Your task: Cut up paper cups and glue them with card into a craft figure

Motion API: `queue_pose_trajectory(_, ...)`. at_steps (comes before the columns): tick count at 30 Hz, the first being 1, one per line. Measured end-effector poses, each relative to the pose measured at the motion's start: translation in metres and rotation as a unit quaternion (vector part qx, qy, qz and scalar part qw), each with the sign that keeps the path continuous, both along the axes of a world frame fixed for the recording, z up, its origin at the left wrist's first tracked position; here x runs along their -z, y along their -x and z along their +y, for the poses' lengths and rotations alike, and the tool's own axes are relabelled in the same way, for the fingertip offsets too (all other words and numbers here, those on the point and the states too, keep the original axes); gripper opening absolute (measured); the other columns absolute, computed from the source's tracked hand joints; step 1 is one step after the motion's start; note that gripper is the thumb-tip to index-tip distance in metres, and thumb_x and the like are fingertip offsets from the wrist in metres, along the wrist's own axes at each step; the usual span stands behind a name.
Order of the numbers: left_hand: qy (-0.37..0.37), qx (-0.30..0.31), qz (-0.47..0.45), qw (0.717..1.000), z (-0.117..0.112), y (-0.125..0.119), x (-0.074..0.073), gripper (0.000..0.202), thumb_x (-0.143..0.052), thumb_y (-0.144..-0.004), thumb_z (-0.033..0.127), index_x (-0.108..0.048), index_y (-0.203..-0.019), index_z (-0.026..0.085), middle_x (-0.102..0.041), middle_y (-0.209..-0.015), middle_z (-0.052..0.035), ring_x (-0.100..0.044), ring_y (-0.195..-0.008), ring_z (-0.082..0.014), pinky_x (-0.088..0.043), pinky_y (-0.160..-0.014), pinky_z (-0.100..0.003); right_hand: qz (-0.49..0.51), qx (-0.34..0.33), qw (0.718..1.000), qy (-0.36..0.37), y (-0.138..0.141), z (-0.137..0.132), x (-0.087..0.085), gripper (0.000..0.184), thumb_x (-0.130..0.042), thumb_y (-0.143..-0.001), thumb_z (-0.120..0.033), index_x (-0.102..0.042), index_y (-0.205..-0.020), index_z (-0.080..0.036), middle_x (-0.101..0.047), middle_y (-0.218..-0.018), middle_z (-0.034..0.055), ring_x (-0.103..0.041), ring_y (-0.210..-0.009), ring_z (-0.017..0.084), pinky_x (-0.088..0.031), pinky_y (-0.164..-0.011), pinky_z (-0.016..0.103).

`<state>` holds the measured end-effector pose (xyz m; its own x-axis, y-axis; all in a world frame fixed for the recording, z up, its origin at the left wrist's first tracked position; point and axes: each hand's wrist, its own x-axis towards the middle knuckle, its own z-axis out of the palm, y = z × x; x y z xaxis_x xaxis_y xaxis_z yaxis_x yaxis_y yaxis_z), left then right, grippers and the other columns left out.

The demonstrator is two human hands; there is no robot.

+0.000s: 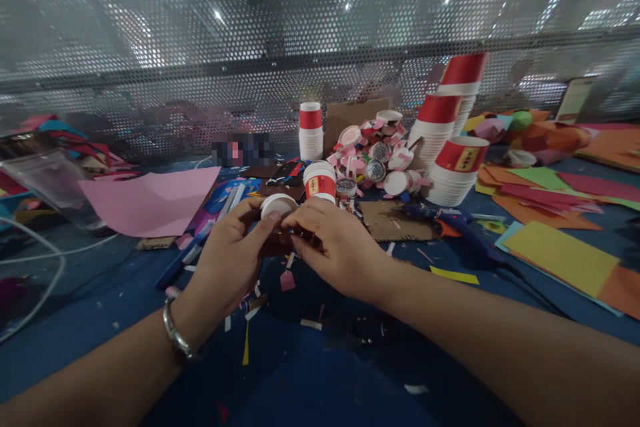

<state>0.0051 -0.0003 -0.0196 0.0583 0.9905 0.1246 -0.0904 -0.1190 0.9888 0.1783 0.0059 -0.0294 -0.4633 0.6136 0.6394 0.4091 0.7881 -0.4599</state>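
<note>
Perforated metal screen [320,13]: spans the background beyond the central cup [320,181], the landmark for all positions. Blue tabletop [320,393]: extends on every side of the cup. Cup stacks [435,133]: red and white, grouped to the right of the cup. Pink sheet [153,203]: well to the left of the cup. Pile of small decorated pieces [377,153]: just right of the cup and behind it. Yellow sheet [565,253]: far to the right of the cup. Right hand [340,247]: directly before the cup, concealing its base; the fingers curl toward the left hand [233,247], and whether this grip pinches anything cannot be told. The left hand, to the near left of the cup, has its grip closed, thumb and fingers holding a white round piece [278,205]. This piece is just left of the cup and slightly nearer the viewer. Paper scraps [287,281]: scattered on the near side of the cup.
</note>
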Motion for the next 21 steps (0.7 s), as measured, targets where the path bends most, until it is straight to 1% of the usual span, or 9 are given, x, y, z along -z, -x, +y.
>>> queue_pose_trajectory(3,-0.002,0.003,0.002,1.0,0.0006,0.0003,0.0013,0.025,-0.079,-0.085,0.037,-0.07,-0.1,0.02,-0.075,-0.092,-0.0018,-0.072,-0.076,-0.0163,-0.064,-0.073,-0.03,-0.007,0.005,1.0,0.01,0.0,-0.0005,-0.0014,0.015,-0.056,-0.094,-0.008,-0.068,-0.099,-0.015,-0.068,-0.1,0.0091,-0.062,-0.093,0.021,-0.051,-0.085,0.036)
queue_pose_trajectory(7,-0.009,0.003,0.009,1.0,0.0,0.0003,0.0016,0.029,-0.082,-0.082,0.038,-0.07,-0.101,0.02,-0.075,-0.095,-0.0027,-0.073,-0.076,-0.0171,-0.064,-0.073,-0.031,-0.011,0.006,1.0,0.016,-0.0006,-0.0005,-0.002,0.016,-0.055,-0.095,-0.008,-0.068,-0.102,-0.015,-0.068,-0.104,0.0098,-0.063,-0.099,0.021,-0.051,-0.09,0.037)
queue_pose_trajectory(11,-0.027,0.001,0.03,0.999,-0.0012,0.0014,0.0009,0.028,-0.08,-0.083,0.039,-0.071,-0.101,0.021,-0.075,-0.095,-0.0025,-0.072,-0.076,-0.0167,-0.064,-0.074,-0.031,-0.021,0.005,0.999,0.024,-0.0006,-0.0014,-0.003,0.018,-0.054,-0.094,-0.008,-0.068,-0.105,-0.013,-0.067,-0.107,0.0116,-0.062,-0.098,0.022,-0.051,-0.089,0.038)
queue_pose_trajectory(14,-0.032,0.003,0.044,0.999,-0.0016,0.0023,0.0002,0.026,-0.079,-0.085,0.04,-0.071,-0.102,0.021,-0.074,-0.094,-0.0023,-0.071,-0.076,-0.0161,-0.064,-0.073,-0.03,-0.028,0.007,0.999,0.032,0.0,-0.0026,-0.0045,0.016,-0.055,-0.092,-0.008,-0.066,-0.102,-0.013,-0.065,-0.106,0.0114,-0.062,-0.099,0.023,-0.052,-0.089,0.039)
queue_pose_trajectory(18,-0.033,0.0,0.035,0.999,-0.0017,0.0013,-0.0012,0.029,-0.082,-0.082,0.04,-0.071,-0.1,0.02,-0.075,-0.094,-0.0033,-0.072,-0.077,-0.0167,-0.064,-0.072,-0.029,-0.032,0.01,0.999,0.038,0.0,-0.0034,-0.0053,0.013,-0.055,-0.092,-0.007,-0.063,-0.096,-0.016,-0.064,-0.103,0.0093,-0.061,-0.099,0.022,-0.051,-0.089,0.038)
queue_pose_trajectory(21,-0.031,-0.002,0.028,0.999,-0.002,-0.0001,-0.003,0.028,-0.082,-0.082,0.04,-0.071,-0.098,0.02,-0.075,-0.09,-0.0023,-0.071,-0.076,-0.0156,-0.063,-0.071,-0.027,-0.025,0.007,0.999,0.037,-0.0008,-0.0039,-0.0056,0.011,-0.054,-0.093,-0.009,-0.063,-0.096,-0.016,-0.064,-0.104,0.0096,-0.06,-0.099,0.022,-0.051,-0.089,0.037)
